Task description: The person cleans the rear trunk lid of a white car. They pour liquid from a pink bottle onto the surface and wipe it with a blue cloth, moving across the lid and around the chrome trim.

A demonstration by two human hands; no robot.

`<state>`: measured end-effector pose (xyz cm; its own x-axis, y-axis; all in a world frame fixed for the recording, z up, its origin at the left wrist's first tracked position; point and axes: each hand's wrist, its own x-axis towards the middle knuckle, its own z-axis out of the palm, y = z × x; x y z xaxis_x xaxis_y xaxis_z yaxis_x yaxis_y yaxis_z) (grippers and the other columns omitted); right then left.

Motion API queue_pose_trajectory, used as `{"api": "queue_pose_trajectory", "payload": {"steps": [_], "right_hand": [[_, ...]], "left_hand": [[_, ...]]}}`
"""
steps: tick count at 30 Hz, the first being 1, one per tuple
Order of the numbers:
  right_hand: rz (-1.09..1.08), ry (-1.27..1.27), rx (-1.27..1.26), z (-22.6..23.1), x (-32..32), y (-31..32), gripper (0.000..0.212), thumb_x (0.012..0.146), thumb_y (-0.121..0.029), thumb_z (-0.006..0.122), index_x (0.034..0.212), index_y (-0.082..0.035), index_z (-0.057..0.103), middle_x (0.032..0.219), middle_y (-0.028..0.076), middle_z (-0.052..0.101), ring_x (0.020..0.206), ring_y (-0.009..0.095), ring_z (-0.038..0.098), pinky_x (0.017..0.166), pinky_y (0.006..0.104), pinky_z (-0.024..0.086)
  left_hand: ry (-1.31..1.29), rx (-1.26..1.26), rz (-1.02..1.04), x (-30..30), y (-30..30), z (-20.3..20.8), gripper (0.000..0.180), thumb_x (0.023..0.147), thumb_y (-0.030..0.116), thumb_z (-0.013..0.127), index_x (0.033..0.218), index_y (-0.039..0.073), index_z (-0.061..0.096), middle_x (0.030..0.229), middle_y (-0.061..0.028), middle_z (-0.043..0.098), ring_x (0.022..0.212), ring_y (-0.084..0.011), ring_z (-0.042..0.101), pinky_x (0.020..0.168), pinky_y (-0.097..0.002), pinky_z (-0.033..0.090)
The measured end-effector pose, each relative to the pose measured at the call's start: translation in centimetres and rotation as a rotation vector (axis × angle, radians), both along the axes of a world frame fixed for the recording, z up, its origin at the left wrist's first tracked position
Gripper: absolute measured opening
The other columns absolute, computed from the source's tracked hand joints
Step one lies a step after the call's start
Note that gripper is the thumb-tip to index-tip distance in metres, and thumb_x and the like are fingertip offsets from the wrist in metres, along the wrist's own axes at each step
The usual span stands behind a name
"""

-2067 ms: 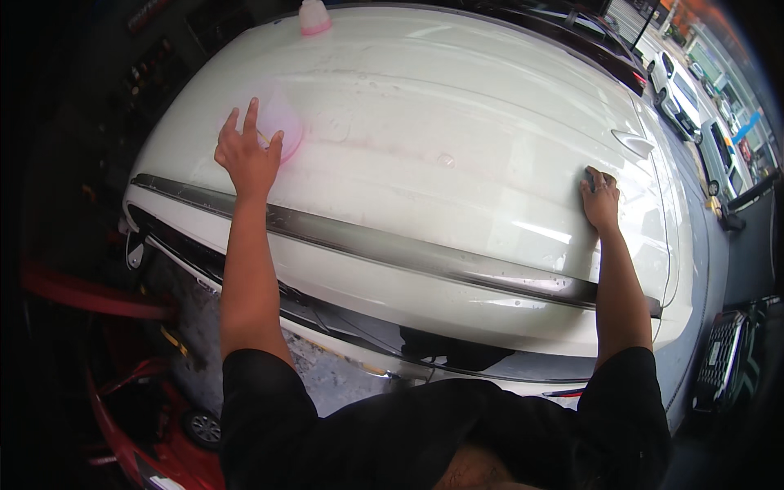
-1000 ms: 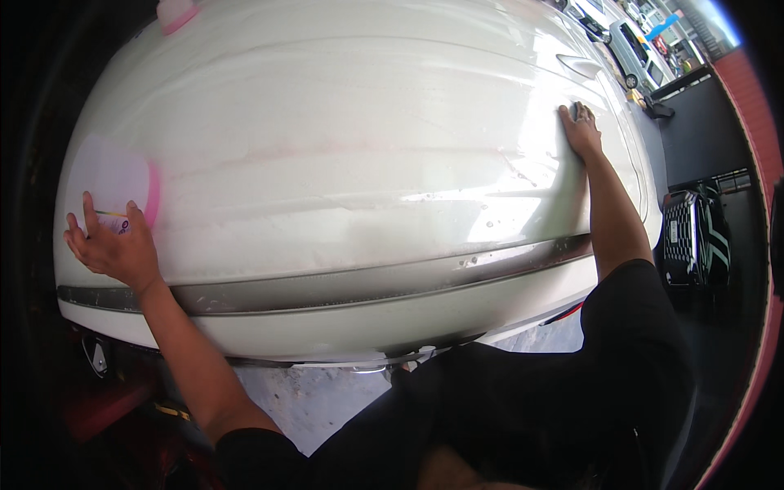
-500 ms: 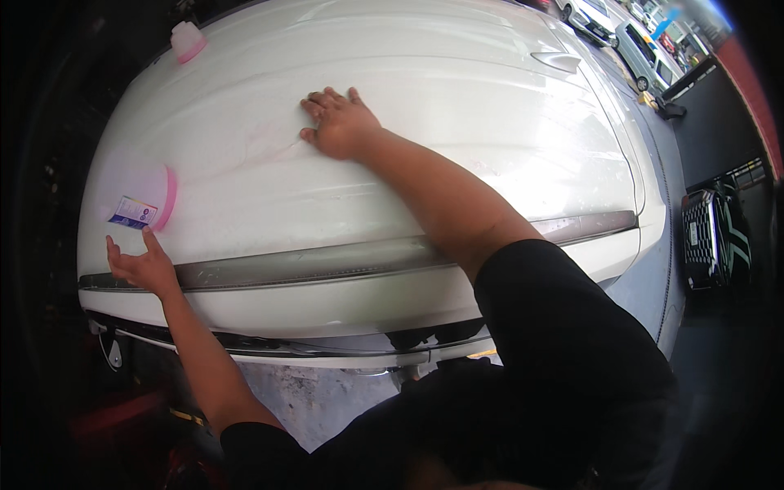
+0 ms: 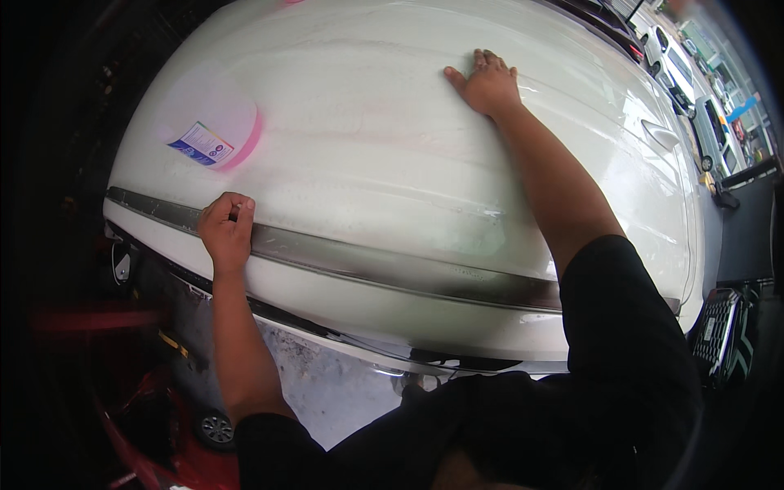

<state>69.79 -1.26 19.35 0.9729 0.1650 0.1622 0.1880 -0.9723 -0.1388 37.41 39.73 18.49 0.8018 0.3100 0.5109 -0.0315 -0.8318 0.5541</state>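
Note:
My right hand [image 4: 492,86] lies flat on the white car roof [image 4: 367,155], fingers stretched out, with nothing visible in it. My left hand [image 4: 226,230] is at the dark roof rail [image 4: 351,255] along the near side. Its fingers are curled in toward the thumb and I see nothing between them; whether it touches the rail I cannot tell. Beyond that hand, on the roof, stands a see-through plastic container [image 4: 214,114] with pink at its base and a blue-and-white label. The roof surface looks wet or hazy, with faint pinkish streaks.
A fin-shaped antenna [image 4: 660,135] rises from the roof at the right. Part of a pink object [image 4: 292,2] shows at the top edge. A red car [image 4: 155,425] is at the lower left, a dark car [image 4: 720,339] at the right. Several parked vehicles [image 4: 674,69] are farther off.
My right hand has slid right and farther across the roof. My left hand has moved right, and its spread fingers have curled in. The whole view has shifted too.

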Motion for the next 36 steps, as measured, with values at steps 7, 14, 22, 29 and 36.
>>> {"api": "queue_pose_trajectory", "payload": {"steps": [7,14,22,29,36], "right_hand": [[0.416,0.049,0.075,1.3,1.7,25.9,0.082,0.110,-0.062,0.038,0.171,-0.009,0.025,0.177,0.012,0.025,0.165,0.035,0.019,0.134,0.0520,0.014],[0.292,-0.032,0.124,-0.4,1.2,12.1,0.077,0.109,-0.058,0.043,0.167,-0.008,0.036,0.171,0.010,0.039,0.161,0.029,0.028,0.134,0.0515,0.018],[-0.421,0.033,-0.085,-1.3,-4.6,-27.2,0.099,0.103,-0.076,0.042,0.168,-0.003,0.031,0.174,0.021,0.031,0.162,0.036,0.027,0.131,0.0581,0.022],[0.193,-0.005,0.022,0.1,0.3,9.6,0.098,0.104,-0.075,0.039,0.170,-0.004,0.024,0.175,0.018,0.029,0.163,0.039,0.023,0.134,0.0547,0.015],[0.347,0.028,0.091,-0.3,1.0,14.9,0.086,0.108,-0.065,0.039,0.170,-0.006,0.027,0.175,0.013,0.031,0.164,0.031,0.022,0.134,0.0520,0.016]], "left_hand": [[0.094,0.031,0.036,2.5,1.9,0.9,0.021,0.094,0.013,0.074,0.080,0.002,0.063,0.062,-0.0056,0.056,0.057,-0.0184,0.049,0.061,-0.0341,0.042],[0.162,-0.101,0.019,2.1,5.7,-0.2,0.024,0.099,0.013,0.071,0.082,0.002,0.058,0.065,0.0004,0.048,0.062,-0.0085,0.040,0.058,-0.0297,0.035],[0.076,-0.101,0.005,2.3,5.5,-1.3,0.026,0.102,0.013,0.070,0.082,0.002,0.057,0.065,0.0024,0.044,0.064,-0.0078,0.037,0.058,-0.0291,0.032],[0.060,-0.101,-0.005,1.4,5.8,-0.8,0.028,0.102,0.016,0.070,0.081,0.002,0.056,0.065,0.0028,0.043,0.064,-0.0075,0.035,0.058,-0.0293,0.032],[0.123,-0.072,0.024,2.9,5.4,-0.6,0.030,0.103,0.018,0.069,0.081,0.004,0.055,0.068,0.0046,0.042,0.067,-0.0066,0.035,0.059,-0.0285,0.032]]}}
